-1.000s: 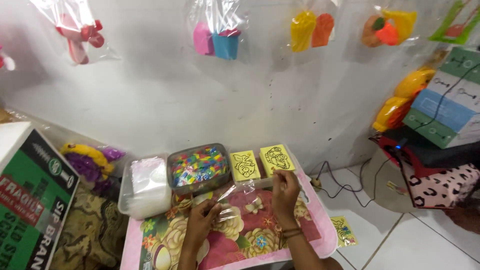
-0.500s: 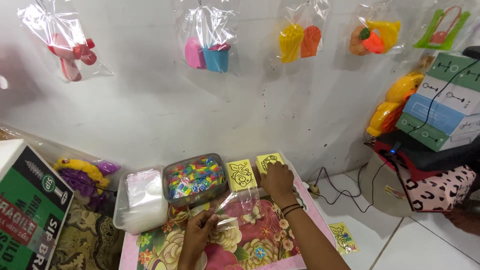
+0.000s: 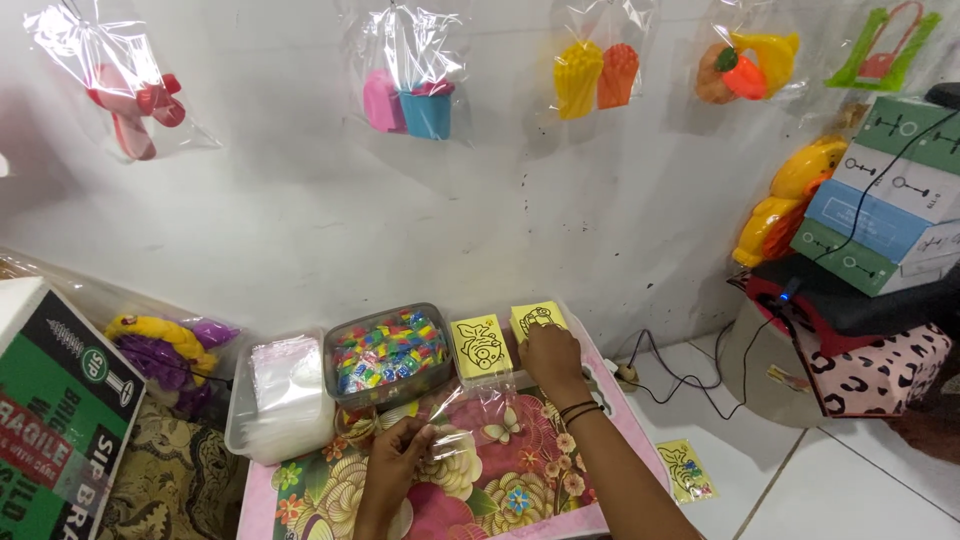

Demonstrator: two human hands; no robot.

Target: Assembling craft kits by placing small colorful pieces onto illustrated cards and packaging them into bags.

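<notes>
Your left hand [image 3: 395,462] pinched a small clear plastic bag [image 3: 478,425] near its lower left corner, thumb and fingers pressed together on the film. The bag lay over the flowered tabletop [image 3: 480,490], in front of the tray of coloured pieces [image 3: 390,352] and between your two hands.

Your right hand [image 3: 552,362] rested on the right-hand stack of yellow picture cards [image 3: 536,317], fingers curled down over its near edge. Whether they had closed on a card could not be told from the head view. A second yellow stack [image 3: 480,345] stood just beside it on the left, touching or nearly so.

Handling, as judged from the view:
- The bag appeared very light, thin and limp. It would crumple and slip under a loose grip, so the hold belonged at an edge or the mouth, where the two layers could be pinched together.
- The cards appeared light, flat and fairly stiff. A single card was best taken by its free edge, with care not to lift two.

A tub of clear bags [image 3: 282,390] stood left of the tray. Bagged toys [image 3: 405,95] hung on the wall [image 3: 300,220], and one loose yellow card [image 3: 686,470] lay on the floor.
</notes>
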